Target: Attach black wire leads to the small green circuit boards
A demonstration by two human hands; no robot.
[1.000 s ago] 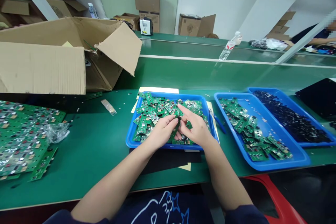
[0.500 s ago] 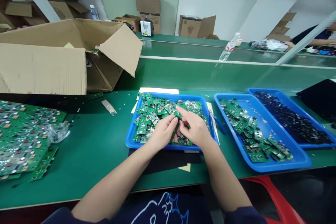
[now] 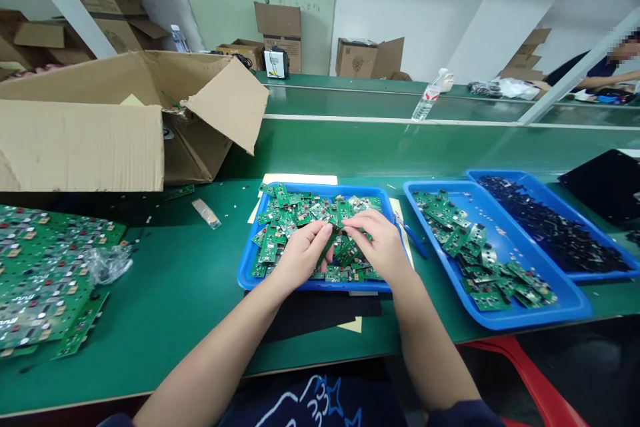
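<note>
Over the middle blue tray (image 3: 244,268), heaped with small green circuit boards (image 3: 273,240), my left hand (image 3: 301,252) grips one circuit board (image 3: 329,237) between thumb and fingers, tilted upward. My right hand (image 3: 380,247) is pinched closed by the upper end of that board. Anything between its fingertips is too small to make out. The hands partly cover the boards lying beneath them.
Right of the hands lie blue-handled pliers (image 3: 415,240). Beyond them are a blue tray (image 3: 480,210) with more boards and a tray of black parts (image 3: 545,223). Large board panels (image 3: 45,267) and an open carton (image 3: 80,140) occupy the left. A bottle (image 3: 427,97) stands behind.
My right hand has drawn slightly away from my left, its extended index finger now bent into a pinch. The held board stays in my left hand. The view has tilted up slightly.
</note>
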